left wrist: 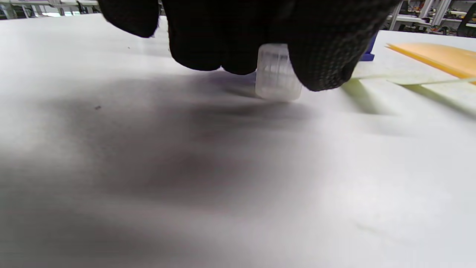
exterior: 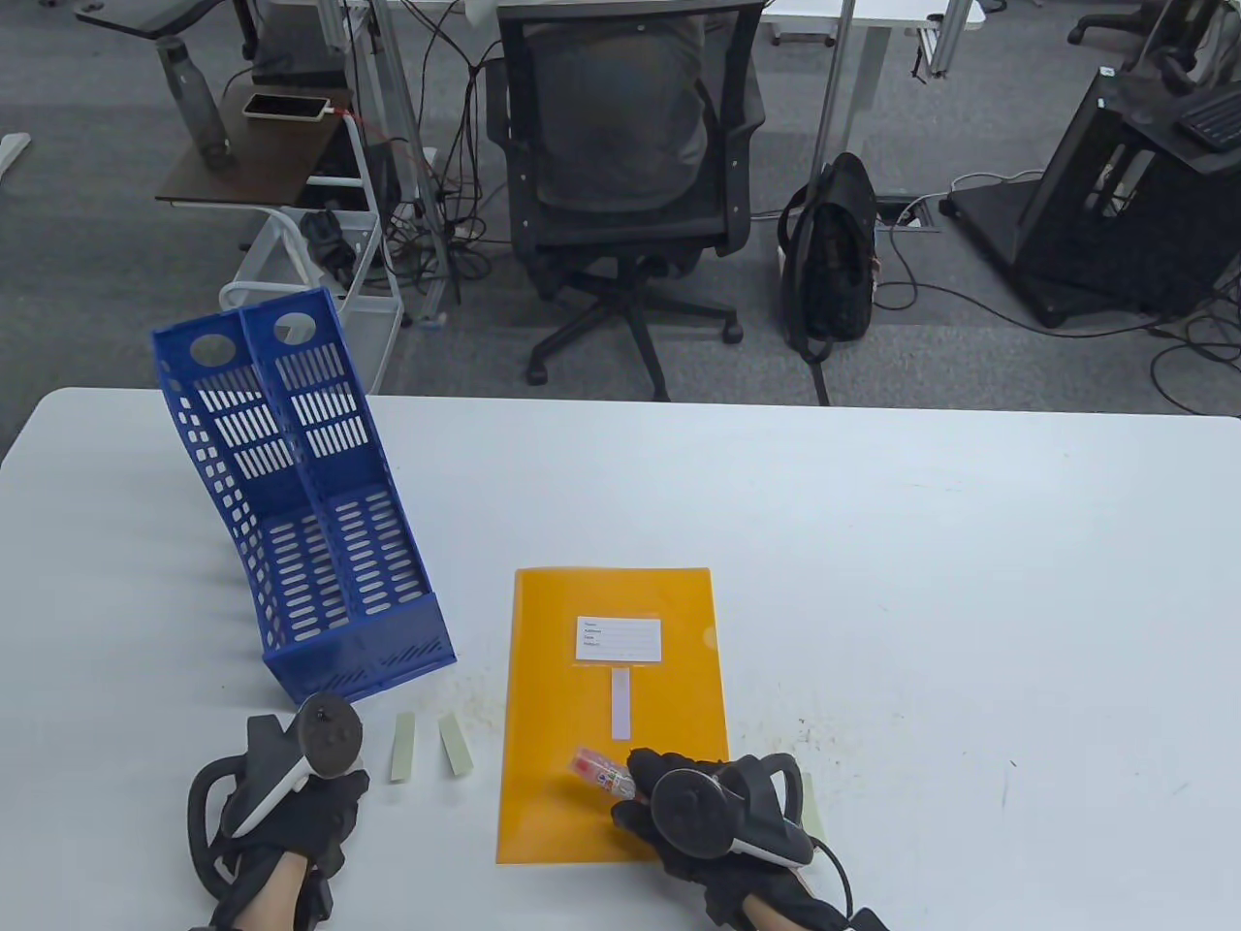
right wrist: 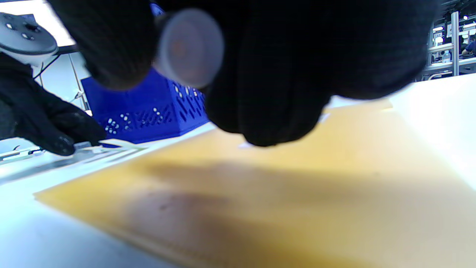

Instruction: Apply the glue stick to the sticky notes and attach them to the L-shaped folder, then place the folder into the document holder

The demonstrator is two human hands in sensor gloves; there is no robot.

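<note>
My right hand (exterior: 693,810) is curled around the glue stick (exterior: 601,771), which pokes out toward the upper left over the lower part of the orange L-shaped folder (exterior: 553,698); in the right wrist view the stick's round end (right wrist: 189,46) shows between my gloved fingers (right wrist: 108,44). My left hand (exterior: 291,805) sits on the white table (exterior: 921,582) just below the blue document holder (exterior: 310,524), and in the left wrist view its fingers (left wrist: 323,56) pinch a small clear ribbed cap (left wrist: 277,72) with its lower end touching or just above the tabletop; I cannot tell which. The folder lies flat near the table's front edge, with a white printed label (exterior: 619,639) on it and a narrow white sticky note (exterior: 620,702) stuck just under that label. Two pale green sticky notes (exterior: 402,748) (exterior: 456,744) lie on the table between the document holder and the folder, beside my left hand. Another pale green strip (exterior: 812,810) peeks out from behind my right hand, right of the folder. The document holder stands on the table's left, leaning back, its two slots empty as far as I can see.
</note>
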